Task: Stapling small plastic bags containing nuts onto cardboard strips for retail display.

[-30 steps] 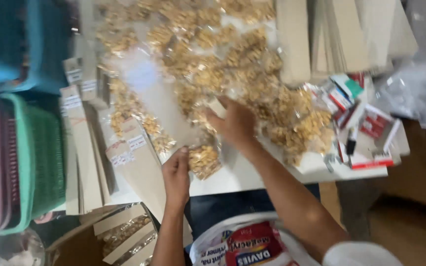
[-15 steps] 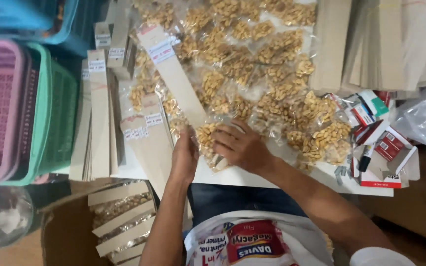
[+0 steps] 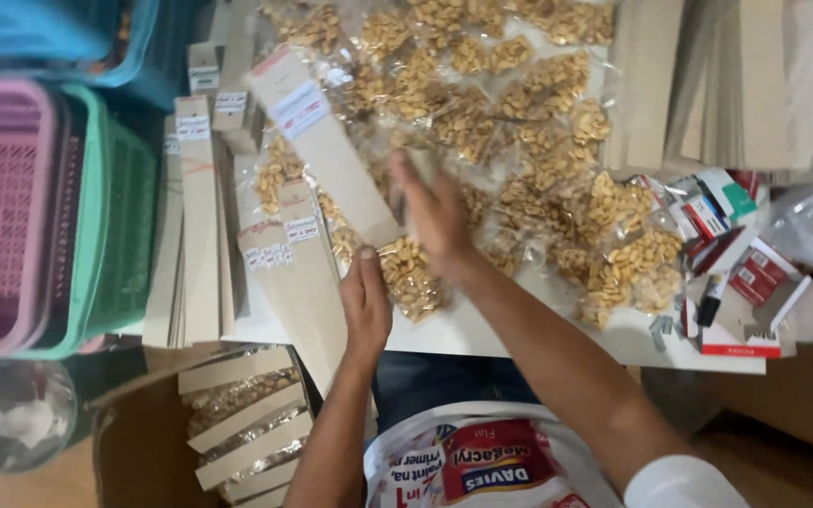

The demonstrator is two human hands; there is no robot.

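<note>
White flat-topped worktable (image 3: 482, 334), brown floor (image 3: 11, 484) beneath, stacked pink and green perforated plastic baskets (image 3: 49, 207) at left, open brown cardboard carton (image 3: 143, 442) below table edge

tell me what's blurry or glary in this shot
Head view: the right hand is smeared by motion blur, its fingers indistinct; the left hand is sharper. The clear nut bags throw small glints, and the card strip looks slightly soft. Lighting is even and soft, with no hard shadows on the white table; the baskets at the left edge sit dimmer.
</note>
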